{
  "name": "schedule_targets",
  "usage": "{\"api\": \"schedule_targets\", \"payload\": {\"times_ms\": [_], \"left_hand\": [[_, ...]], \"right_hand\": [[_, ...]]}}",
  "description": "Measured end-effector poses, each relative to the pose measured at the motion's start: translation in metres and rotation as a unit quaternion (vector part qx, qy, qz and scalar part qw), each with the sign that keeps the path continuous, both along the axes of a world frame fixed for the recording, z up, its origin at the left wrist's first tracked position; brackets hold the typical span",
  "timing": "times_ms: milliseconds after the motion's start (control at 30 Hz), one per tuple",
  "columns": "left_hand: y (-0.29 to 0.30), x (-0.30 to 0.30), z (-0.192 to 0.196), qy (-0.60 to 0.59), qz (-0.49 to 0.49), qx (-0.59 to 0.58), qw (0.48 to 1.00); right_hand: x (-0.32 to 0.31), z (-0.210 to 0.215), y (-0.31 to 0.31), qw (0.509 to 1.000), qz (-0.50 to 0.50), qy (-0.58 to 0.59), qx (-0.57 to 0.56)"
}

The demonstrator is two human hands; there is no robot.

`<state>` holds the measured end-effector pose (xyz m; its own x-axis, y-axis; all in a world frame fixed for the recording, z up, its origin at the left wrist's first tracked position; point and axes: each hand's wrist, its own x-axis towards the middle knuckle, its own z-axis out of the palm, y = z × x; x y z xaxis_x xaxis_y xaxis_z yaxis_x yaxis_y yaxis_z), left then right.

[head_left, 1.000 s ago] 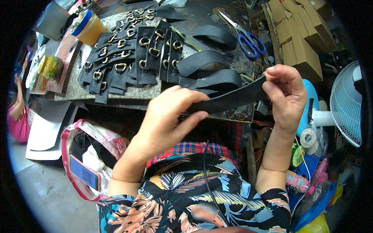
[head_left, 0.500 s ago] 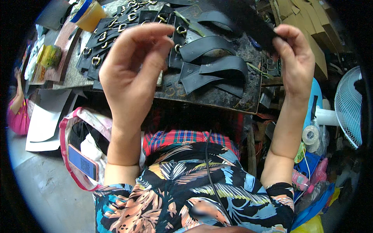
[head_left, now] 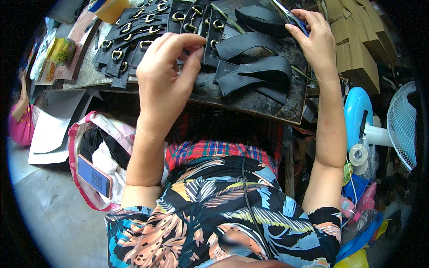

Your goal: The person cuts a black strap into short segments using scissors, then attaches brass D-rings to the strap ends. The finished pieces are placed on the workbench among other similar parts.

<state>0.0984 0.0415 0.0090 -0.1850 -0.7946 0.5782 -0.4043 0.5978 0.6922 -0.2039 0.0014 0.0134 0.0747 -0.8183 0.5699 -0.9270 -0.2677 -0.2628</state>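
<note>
My left hand (head_left: 167, 76) is raised over the near edge of the worktable, fingers curled and thumb close to the index fingertip; anything between them is too small to make out. Behind it lie black straps with metal buckles (head_left: 117, 54) in overlapping rows. My right hand (head_left: 316, 40) is at the table's far right, thumb and fingers closed around a slim silver-and-blue tool (head_left: 291, 16) whose kind is partly hidden. Left of that hand lie folded black leather strips (head_left: 263, 67), some looped over others, with small pale marks on their ends.
The dark worktable (head_left: 250, 105) has a worn front edge. A yellow tub (head_left: 111, 11) and a roll of yellow tape (head_left: 61, 50) are at the left. Below sits a pink-edged bag (head_left: 73, 178) with a phone (head_left: 94, 176). Cardboard (head_left: 357, 58) and a fan (head_left: 402, 125) stand right.
My right hand has moved up and left, from a dark, blurred piece to the silver-and-blue tool. That dark piece no longer shows. My left hand has shifted slightly right, its fingers drawn closer together.
</note>
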Motion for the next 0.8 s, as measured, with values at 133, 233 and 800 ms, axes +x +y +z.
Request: {"api": "schedule_targets", "payload": {"times_ms": [133,233,800], "left_hand": [[0.006,-0.005,0.000,-0.065,-0.070,-0.030,0.995],[0.011,-0.007,-0.001,-0.140,-0.134,-0.071,0.979],[0.029,-0.017,-0.022,-0.230,-0.103,-0.091,0.963]], "right_hand": [[0.004,0.017,0.032,0.990,0.090,-0.085,0.066],[0.006,0.019,0.051,0.968,0.139,-0.148,0.148],[0.041,0.004,0.055,0.980,0.175,-0.031,0.092]]}}
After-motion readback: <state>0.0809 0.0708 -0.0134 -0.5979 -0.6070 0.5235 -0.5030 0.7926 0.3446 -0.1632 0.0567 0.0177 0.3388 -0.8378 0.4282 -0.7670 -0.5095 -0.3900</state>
